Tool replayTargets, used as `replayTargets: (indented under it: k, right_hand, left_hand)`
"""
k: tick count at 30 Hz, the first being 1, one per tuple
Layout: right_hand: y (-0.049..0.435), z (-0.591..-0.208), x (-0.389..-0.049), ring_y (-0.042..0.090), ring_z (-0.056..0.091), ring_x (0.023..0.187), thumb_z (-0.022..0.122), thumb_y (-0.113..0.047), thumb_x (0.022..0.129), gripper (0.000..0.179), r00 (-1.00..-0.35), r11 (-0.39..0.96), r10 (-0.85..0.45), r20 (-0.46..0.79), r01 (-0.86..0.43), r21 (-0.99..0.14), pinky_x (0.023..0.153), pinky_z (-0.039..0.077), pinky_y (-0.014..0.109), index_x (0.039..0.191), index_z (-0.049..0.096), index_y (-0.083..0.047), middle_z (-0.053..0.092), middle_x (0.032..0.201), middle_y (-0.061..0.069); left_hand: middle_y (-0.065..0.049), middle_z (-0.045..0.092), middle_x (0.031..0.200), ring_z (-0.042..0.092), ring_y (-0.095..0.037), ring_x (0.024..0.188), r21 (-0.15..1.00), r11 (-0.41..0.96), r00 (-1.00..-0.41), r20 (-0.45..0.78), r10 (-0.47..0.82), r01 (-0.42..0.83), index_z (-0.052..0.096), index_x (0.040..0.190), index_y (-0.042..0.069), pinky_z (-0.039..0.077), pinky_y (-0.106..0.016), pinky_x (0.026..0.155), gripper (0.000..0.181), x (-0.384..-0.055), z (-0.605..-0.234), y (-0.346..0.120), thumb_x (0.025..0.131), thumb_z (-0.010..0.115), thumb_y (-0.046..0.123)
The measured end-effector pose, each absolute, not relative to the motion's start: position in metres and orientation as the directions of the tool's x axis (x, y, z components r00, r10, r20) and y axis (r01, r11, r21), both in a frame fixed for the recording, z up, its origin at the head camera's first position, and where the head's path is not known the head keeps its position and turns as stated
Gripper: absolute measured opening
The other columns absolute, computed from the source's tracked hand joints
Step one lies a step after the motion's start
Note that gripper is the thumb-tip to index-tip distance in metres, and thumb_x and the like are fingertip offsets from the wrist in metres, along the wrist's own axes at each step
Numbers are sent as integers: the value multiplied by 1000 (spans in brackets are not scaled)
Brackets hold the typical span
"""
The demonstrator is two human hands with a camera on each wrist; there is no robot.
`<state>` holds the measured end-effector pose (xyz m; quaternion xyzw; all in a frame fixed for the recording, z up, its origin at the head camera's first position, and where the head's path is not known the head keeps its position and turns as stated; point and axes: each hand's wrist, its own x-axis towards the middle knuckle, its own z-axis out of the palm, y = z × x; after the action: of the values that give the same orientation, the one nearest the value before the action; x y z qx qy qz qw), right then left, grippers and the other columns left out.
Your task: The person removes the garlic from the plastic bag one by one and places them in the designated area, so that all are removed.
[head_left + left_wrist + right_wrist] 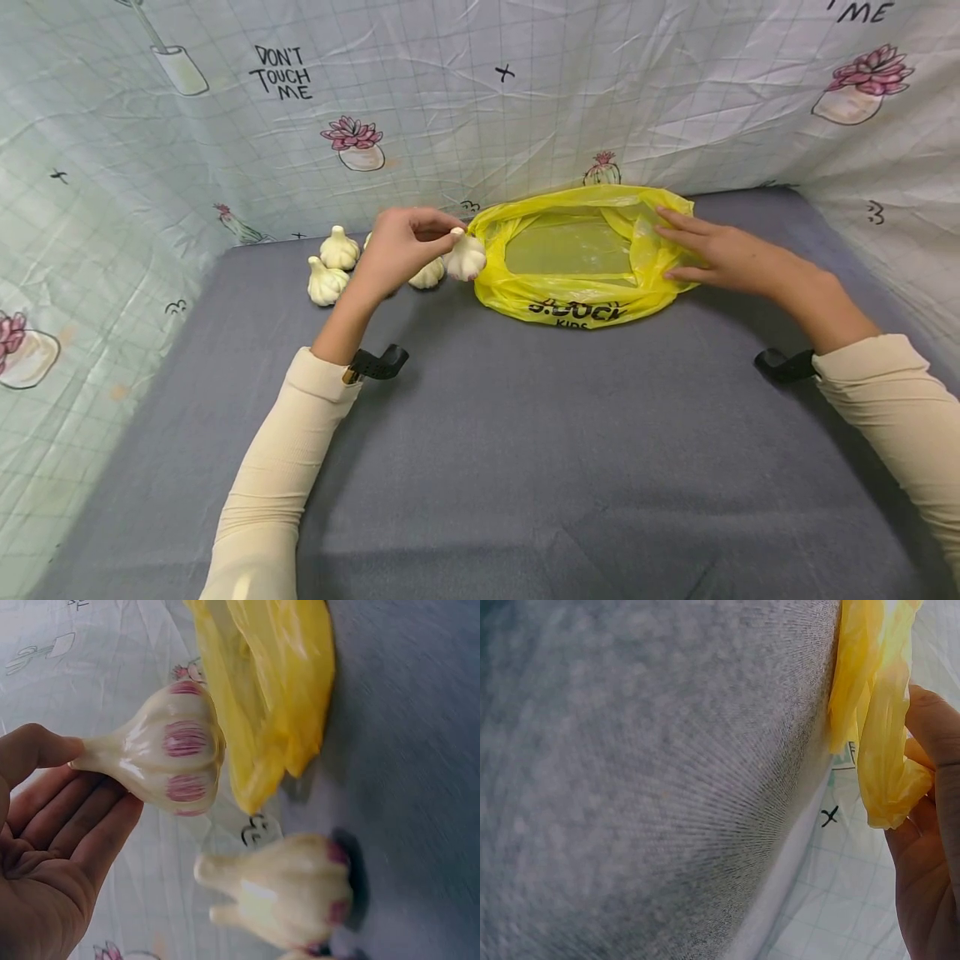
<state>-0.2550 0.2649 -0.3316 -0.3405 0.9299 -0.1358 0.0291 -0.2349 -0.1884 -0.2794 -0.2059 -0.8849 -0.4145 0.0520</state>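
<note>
My left hand (405,250) pinches a garlic bulb (466,257) by its stem, thumb against fingers, at the left end of a yellow plastic bag (585,312). Up close in the left wrist view, the held garlic bulb (169,746) is glossy cream-white with purple streaks. The bag stands with its wide mouth facing up and dark lettering on its front. At its right end, my right hand (723,254) holds the rim, fingers on the bag's inner side. In the right wrist view, yellow plastic (889,772) lies between thumb and fingers.
Several more garlic bulbs (327,282) sit on the grey cloth-covered table (525,433), left of the bag and partly behind my left hand. A printed white curtain (450,100) hangs along the table's back and sides.
</note>
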Motion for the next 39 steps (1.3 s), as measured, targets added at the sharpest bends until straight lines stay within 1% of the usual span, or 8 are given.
replayTargets:
  k: [3,10,20,27,32,39]
  right_hand:
    - [265,-332,-255,51,30,144,75,-22,94,73,-771,736,-636,35,-619,-273,111,32,65,153,40,3,18,168,18]
    - [265,-332,-254,51,31,144,75,-22,94,72,-768,734,-638,44,-625,-263,111,33,65,152,42,4,19,167,19]
    - [263,-329,-253,51,32,143,75,-22,95,72,-770,737,-637,36,-623,-263,110,33,66,153,41,3,19,167,18]
    - [264,-330,-253,52,32,143,75,-22,94,72,-773,743,-634,28,-618,-257,111,33,65,153,41,4,19,167,19]
    - [264,-331,-254,51,31,143,75,-21,94,72,-771,740,-637,33,-622,-256,111,33,66,152,41,4,20,167,19]
    - [265,-333,-254,50,30,144,75,-21,94,71,-763,728,-644,50,-632,-267,111,33,65,152,42,4,20,167,19]
  left_hand:
    - [0,77,107,74,-11,96,702,587,-912,259,318,404,80,111,13,58,-31,86,19,-230,-279,-198,97,72,24]
    - [-3,77,106,74,-13,96,692,617,-926,251,281,375,80,109,11,57,-26,83,19,-216,-278,-220,96,73,22]
    - [-2,77,106,73,-5,95,654,675,-940,254,229,341,81,108,15,56,-18,80,17,-207,-280,-246,96,73,24]
    - [-4,78,106,72,1,92,658,671,-940,262,220,341,80,108,10,55,-14,78,18,-205,-284,-255,96,73,21]
    - [-4,78,106,70,5,89,636,694,-939,273,208,338,81,105,12,53,-13,77,14,-203,-284,-261,95,73,19]
    - [-5,77,108,68,7,88,600,737,-947,260,188,311,80,107,12,51,-13,73,17,-200,-286,-273,97,72,22]
